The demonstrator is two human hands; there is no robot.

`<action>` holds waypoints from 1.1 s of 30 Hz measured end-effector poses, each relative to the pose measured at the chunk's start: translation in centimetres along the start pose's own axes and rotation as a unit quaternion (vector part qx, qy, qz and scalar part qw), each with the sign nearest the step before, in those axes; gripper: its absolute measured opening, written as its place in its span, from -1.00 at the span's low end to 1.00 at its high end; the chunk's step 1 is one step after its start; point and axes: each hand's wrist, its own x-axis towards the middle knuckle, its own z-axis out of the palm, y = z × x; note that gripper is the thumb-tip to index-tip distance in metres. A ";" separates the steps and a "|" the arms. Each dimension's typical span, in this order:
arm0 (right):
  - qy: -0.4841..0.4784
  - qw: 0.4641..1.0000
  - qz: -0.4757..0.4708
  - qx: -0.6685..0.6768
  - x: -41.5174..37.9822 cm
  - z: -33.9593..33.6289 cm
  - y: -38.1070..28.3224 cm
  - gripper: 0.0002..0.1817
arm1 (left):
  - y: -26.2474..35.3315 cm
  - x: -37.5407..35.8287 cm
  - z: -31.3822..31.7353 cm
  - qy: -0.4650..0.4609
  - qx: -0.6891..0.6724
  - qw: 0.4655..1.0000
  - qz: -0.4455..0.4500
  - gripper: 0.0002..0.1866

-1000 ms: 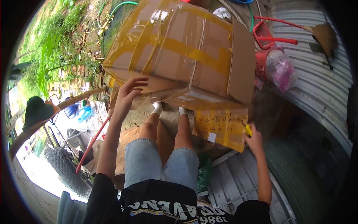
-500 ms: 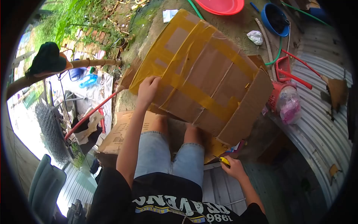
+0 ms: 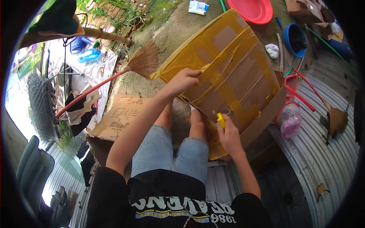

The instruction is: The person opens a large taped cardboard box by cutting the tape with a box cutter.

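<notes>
A large cardboard box [image 3: 232,79] with strips of yellow tape stands tilted in front of my knees. My left hand [image 3: 184,81] is closed at the near left edge of its taped face, pinching what looks like tape or the edge. In my right hand [image 3: 229,136] is a yellow cutter [image 3: 221,120], held up close to the lower part of the box; its blade is too blurred to make out. Another cardboard piece [image 3: 121,119] with printed text lies left of my legs.
A straw broom [image 3: 142,60] with a red handle lies at the left. Red basin [image 3: 253,9], blue basin [image 3: 294,38] and white crumpled bag [image 3: 272,50] are beyond the box. Red dustpan [image 3: 291,85] and corrugated metal sheet [image 3: 323,140] are at the right.
My right hand has risen with the yellow cutter from beside my thigh to the box. My left hand has moved right along the box edge. The view has shifted, showing more of the broom.
</notes>
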 end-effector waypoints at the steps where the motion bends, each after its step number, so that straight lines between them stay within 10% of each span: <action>1: 0.026 0.999 -0.026 -0.008 1.5 -1.1 0.0 -0.66 | -1.1 -0.8 1.0 0.049 0.036 0.998 0.015 -0.48; 6: 0.018 0.947 -0.219 -0.234 12.8 -7.3 -1.1 -0.75 | -0.6 -4.7 3.7 0.149 0.122 0.981 -0.027 -0.34; 10: -0.153 0.924 -0.149 -0.317 21.1 -6.7 -6.0 -0.67 | -3.3 -4.6 6.1 0.317 -0.101 0.943 -0.001 -0.50; 11: -0.162 0.890 -0.202 -0.375 22.8 -5.6 -6.4 -0.56 | -3.2 -5.4 6.6 0.335 0.015 0.942 0.009 -0.61; 15: -0.236 0.780 -0.326 -0.479 26.3 -1.1 -9.1 -0.35 | -3.1 -6.4 5.9 0.314 0.020 0.949 0.007 -0.63; 25: -0.333 0.573 -0.481 -0.574 28.9 0.5 -7.2 -0.56 | -4.3 -6.1 4.6 0.313 -0.012 0.947 0.071 -0.76; 33: -0.289 0.491 -0.412 -0.711 36.8 -10.7 -3.5 -0.54 | -4.1 -9.4 5.0 0.253 -0.039 0.962 0.095 -0.75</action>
